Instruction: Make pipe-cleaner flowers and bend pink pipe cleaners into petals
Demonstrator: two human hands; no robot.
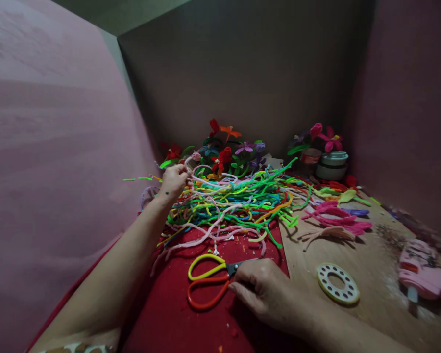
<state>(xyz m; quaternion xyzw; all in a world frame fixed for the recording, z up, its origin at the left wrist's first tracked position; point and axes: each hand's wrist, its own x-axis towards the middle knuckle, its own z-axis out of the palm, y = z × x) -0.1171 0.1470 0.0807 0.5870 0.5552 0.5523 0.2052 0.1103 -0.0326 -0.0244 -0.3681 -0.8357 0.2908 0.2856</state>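
My left hand (175, 180) is closed in a pinch on a pale pink fuzzy stem at the left end of a tangled pile of colourful stems (238, 196). Scissors (208, 282) with one yellow and one red-orange handle loop lie on the red surface (176, 314). Close against them is my right hand (264, 291), its fingers curled together near the pivot and partly covering the blades. What its fingertips hold, if anything, is hidden.
Fuzzy flowers (222, 159) stand behind the pile. On the wooden board (301, 274) at right lie pink petal shapes (334, 215), a white ring with holes (338, 283) and a pink glue gun (422, 272). A lidded container (331, 166) sits behind.
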